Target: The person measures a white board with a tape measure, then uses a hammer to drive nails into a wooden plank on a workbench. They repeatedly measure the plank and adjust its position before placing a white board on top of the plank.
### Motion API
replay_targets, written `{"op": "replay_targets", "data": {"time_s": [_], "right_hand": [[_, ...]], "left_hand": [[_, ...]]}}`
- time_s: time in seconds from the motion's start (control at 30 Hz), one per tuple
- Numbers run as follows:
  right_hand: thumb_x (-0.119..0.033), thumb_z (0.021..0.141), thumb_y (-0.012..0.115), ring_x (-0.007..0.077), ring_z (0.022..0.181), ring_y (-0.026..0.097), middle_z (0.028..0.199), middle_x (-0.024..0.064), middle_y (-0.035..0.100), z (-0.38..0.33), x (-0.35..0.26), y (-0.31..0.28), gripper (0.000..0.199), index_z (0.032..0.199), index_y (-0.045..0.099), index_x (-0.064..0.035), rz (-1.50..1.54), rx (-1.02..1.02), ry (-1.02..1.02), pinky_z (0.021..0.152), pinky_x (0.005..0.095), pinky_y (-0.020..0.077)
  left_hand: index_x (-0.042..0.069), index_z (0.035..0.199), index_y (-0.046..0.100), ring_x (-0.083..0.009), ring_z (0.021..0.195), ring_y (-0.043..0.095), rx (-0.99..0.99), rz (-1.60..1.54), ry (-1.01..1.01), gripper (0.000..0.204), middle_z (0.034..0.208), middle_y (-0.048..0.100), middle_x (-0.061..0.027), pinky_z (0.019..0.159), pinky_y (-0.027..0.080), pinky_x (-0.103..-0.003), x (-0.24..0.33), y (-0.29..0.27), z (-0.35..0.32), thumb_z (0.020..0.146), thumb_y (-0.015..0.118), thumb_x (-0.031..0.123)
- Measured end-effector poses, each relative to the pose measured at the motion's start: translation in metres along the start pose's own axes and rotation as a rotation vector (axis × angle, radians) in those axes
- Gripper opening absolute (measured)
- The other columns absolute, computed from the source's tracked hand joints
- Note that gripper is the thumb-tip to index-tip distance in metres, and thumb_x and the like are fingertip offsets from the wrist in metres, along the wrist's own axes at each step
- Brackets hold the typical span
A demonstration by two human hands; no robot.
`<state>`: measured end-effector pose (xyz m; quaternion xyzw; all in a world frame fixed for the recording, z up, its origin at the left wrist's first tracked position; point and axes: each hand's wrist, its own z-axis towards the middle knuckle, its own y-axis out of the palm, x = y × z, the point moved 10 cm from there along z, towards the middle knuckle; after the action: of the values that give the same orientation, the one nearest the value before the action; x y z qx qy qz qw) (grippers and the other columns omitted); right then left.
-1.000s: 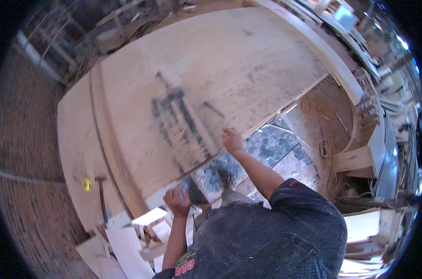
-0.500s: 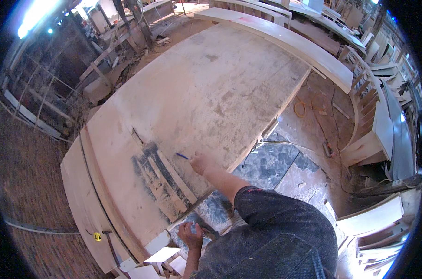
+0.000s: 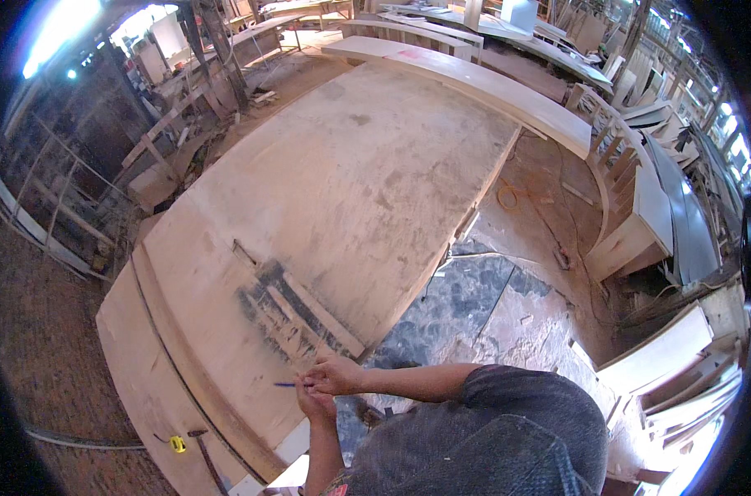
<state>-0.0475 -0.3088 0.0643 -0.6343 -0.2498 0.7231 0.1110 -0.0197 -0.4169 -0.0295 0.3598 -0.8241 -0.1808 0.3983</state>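
My right hand [image 3: 339, 376] and my left hand [image 3: 316, 403] are together over the near edge of the large wooden board [image 3: 326, 174]. A thin blue pen [image 3: 284, 384] sticks out to the left from between them, with my right hand closed on it. The left hand's fingers are closed and touch the right hand; what they hold, if anything, is hidden. Just beyond the hands, thin wood strips [image 3: 321, 318] lie on a dark, dusty patch of the board. A small rod-like piece [image 3: 245, 250] rests past them.
A yellow tape measure [image 3: 177, 444] and a hammer [image 3: 206, 455] lie at the near left, beside a long curved strip [image 3: 177, 351]. A long pale panel [image 3: 491, 91] runs along the far side. Curved wooden frames [image 3: 631, 240] and an orange cord [image 3: 512, 196] are on the right.
My right hand has come back from over the board toward me, bringing the pen to my left hand. My left hand has moved slightly left, and the view has shifted.
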Motion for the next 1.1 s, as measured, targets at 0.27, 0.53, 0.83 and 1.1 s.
{"op": "replay_targets", "data": {"time_s": [0.27,0.53,0.83,1.1], "right_hand": [[-0.022,0.075,0.065,0.0318,0.090,0.061,0.100,0.0096,0.062,-0.055,0.038,0.007,0.027,0.101,0.067,-0.0148,-0.315,0.033,0.162,0.075,0.0407,0.0499],[-0.020,0.076,0.066,0.0300,0.072,0.065,0.082,0.0147,0.066,-0.150,0.080,-0.001,0.022,0.093,0.068,-0.0059,-0.431,0.054,0.406,0.069,0.0385,0.0511],[-0.029,0.073,0.065,0.0301,0.082,0.066,0.088,0.0128,0.068,-0.279,0.180,-0.023,0.028,0.095,0.070,-0.0112,-0.525,-0.006,0.874,0.075,0.0377,0.0516],[-0.028,0.068,0.067,0.0292,0.082,0.066,0.086,0.0142,0.068,-0.409,0.220,-0.038,0.025,0.086,0.071,-0.0117,-0.448,0.202,1.158,0.075,0.0362,0.0523]], "left_hand": [[0.013,0.119,0.047,-0.0071,0.045,0.041,0.347,0.547,0.440,0.028,0.063,0.045,0.0012,0.037,0.032,-0.023,0.209,-0.136,0.017,0.092,0.049,0.021],[-0.003,0.108,0.058,-0.0347,0.095,0.058,0.876,1.392,0.809,0.030,0.100,0.062,-0.0210,0.086,0.045,-0.041,0.364,-0.295,-0.002,0.080,0.052,0.008],[-0.002,0.108,0.060,-0.0283,0.098,0.058,0.702,1.819,0.768,0.032,0.100,0.063,-0.0174,0.088,0.044,-0.036,0.348,-0.296,0.013,0.082,0.053,0.016],[-0.003,0.106,0.061,-0.0346,0.099,0.056,0.930,1.741,1.223,0.034,0.094,0.062,-0.0190,0.087,0.044,-0.044,0.345,-0.254,-0.019,0.079,0.059,0.018]]}}
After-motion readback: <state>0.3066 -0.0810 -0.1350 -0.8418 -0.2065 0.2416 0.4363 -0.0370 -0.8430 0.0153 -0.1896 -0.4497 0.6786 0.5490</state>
